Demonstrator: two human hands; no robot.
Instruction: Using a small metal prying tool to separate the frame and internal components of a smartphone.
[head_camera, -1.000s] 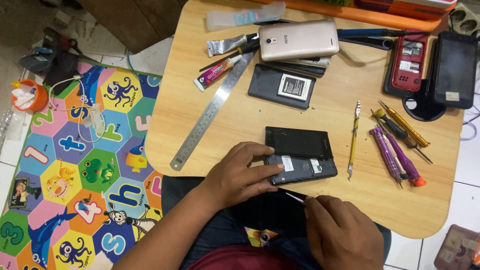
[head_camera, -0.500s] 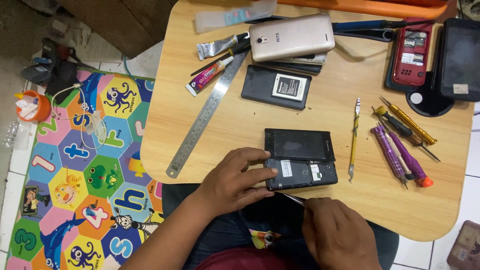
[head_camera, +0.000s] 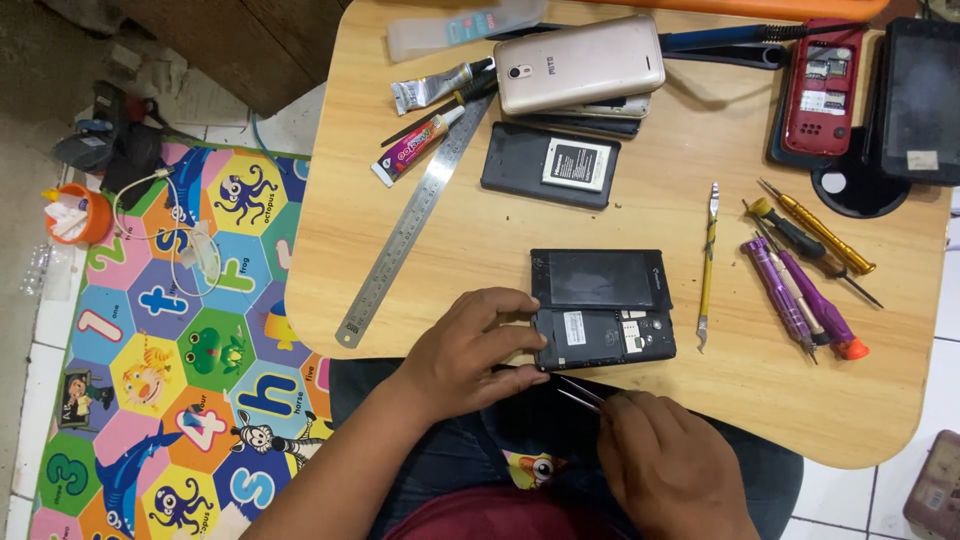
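An opened black phone body (head_camera: 605, 338) lies at the near edge of the small wooden table (head_camera: 480, 240), its insides facing up. Its black screen panel (head_camera: 600, 278) rests just behind it. My left hand (head_camera: 465, 350) grips the phone body's left end with fingers and thumb. My right hand (head_camera: 675, 475) holds thin metal tweezers (head_camera: 578, 391), whose tips point toward the phone's near left corner, below the table edge.
On the table: a steel ruler (head_camera: 415, 220), a glue tube (head_camera: 415, 145), a gold phone (head_camera: 580, 62), a black battery cover (head_camera: 550, 165), a yellow pry tool (head_camera: 707, 260), purple and yellow screwdrivers (head_camera: 800, 280), a red phone (head_camera: 825, 85). A colourful play mat (head_camera: 170, 330) covers the floor at left.
The view has shifted slightly. My left hand stays on the phone body and my right hand keeps the tweezers near its lower left corner.
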